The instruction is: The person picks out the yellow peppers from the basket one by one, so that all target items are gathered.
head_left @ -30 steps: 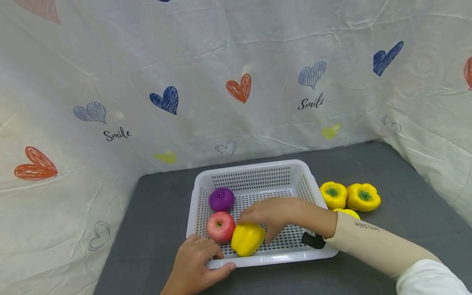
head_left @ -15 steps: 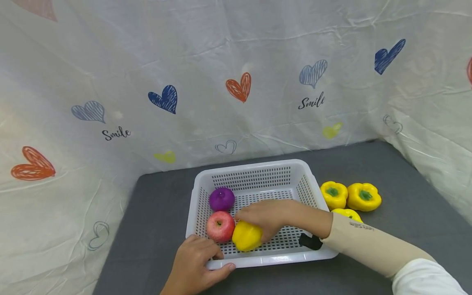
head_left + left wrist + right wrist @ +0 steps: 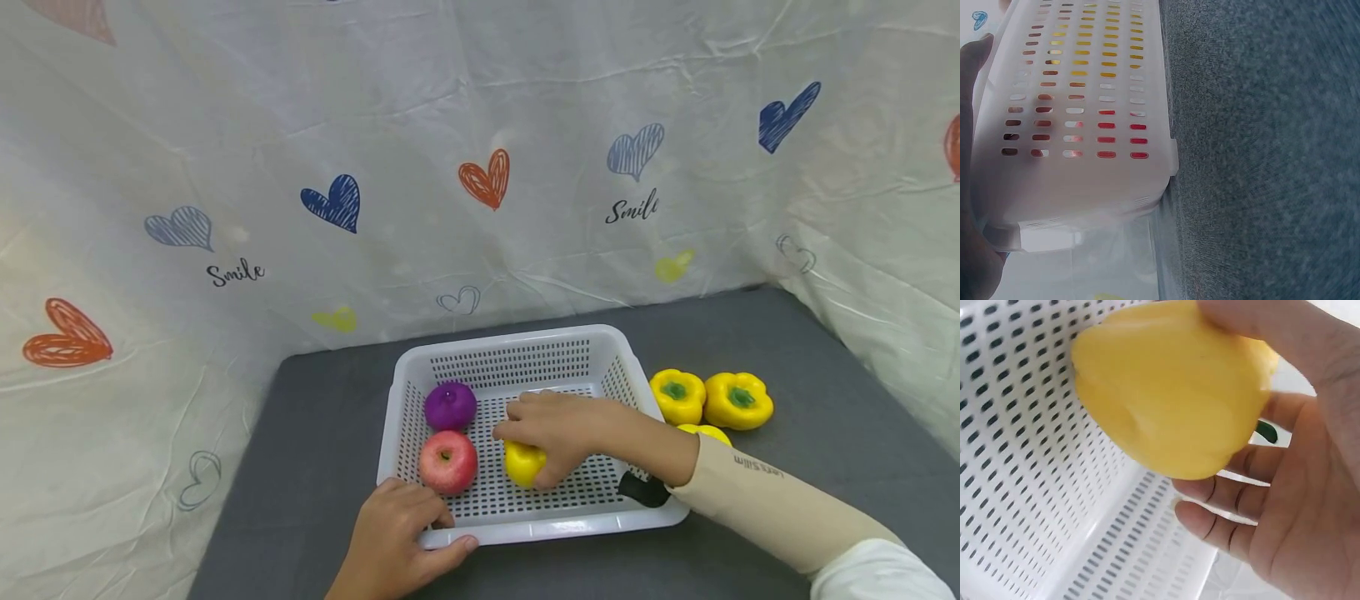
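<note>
Inside the white plastic basket (image 3: 517,340), my right hand (image 3: 558,429) grips a yellow bell pepper (image 3: 524,463). The right wrist view shows thumb and fingers curled round that pepper (image 3: 1166,394), its green stem (image 3: 1266,431) towards the palm. My left hand (image 3: 405,533) holds the basket's front left corner, thumb outside and fingers over the rim. A red apple (image 3: 448,462) lies in the basket near that hand, and a purple round fruit or vegetable (image 3: 450,406) sits behind it. Through the slots of the basket wall (image 3: 1079,181), red and yellow show in the left wrist view.
Right of the basket, on the dark grey table (image 3: 315,450), lie two yellow bell peppers, one nearer (image 3: 678,397) and one farther right (image 3: 739,401). A third yellow pepper (image 3: 705,432) is partly hidden by my right forearm. A white curtain with printed hearts (image 3: 405,125) hangs behind.
My right hand has closed round the yellow bell pepper and moved it right, away from the apple. The left hand stays on the basket corner.
</note>
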Motion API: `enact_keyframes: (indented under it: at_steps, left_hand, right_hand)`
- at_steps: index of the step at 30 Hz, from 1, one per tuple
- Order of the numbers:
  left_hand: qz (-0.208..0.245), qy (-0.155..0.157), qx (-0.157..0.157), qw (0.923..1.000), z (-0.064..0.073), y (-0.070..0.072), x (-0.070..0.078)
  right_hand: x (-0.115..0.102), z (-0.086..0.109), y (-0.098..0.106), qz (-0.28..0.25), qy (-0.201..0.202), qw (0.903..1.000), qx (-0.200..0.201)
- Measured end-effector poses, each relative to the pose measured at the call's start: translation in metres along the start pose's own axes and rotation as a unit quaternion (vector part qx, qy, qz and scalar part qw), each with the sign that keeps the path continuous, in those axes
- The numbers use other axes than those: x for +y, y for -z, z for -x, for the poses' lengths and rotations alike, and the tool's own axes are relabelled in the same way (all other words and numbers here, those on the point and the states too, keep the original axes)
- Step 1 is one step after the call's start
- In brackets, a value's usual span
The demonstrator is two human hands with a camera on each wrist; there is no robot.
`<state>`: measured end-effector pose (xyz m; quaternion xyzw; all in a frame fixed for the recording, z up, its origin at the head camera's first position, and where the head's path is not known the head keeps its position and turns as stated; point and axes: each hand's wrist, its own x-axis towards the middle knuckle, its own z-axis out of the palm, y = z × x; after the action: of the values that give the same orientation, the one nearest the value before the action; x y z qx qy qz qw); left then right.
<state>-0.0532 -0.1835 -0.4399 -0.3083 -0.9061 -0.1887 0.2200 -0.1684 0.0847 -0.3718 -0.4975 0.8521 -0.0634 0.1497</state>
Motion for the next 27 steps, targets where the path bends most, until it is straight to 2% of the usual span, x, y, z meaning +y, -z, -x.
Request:
enact_keyframes:
  at_steps: [5,11,17,22,27]
  left_hand:
    - [0.004,-0.013,0.008,0.9999,0.000,0.001,0.001]
    - [0.002,-0.006,0.005,1.0000,-0.001,0.001,0.002]
    - [0.004,0.000,0.006,1.0000,-0.001,0.002,0.002]
    - [0.003,0.001,0.004,1.0000,0.000,0.002,0.002]
    - [0.006,0.002,0.004,1.0000,-0.001,0.001,0.002]
  right_hand:
    - [0.001,-0.001,-0.008,-0.002,0.020,0.9997,0.015]
    - [0.005,-0.003,-0.011,-0.025,0.027,0.9993,0.000]
    - [0.007,0.000,-0.005,-0.070,0.015,0.9974,0.003]
    - [0.009,0.007,0.003,-0.083,0.022,0.9961,0.020]
    - [0.010,0.020,0.010,-0.090,0.013,0.9950,0.040]
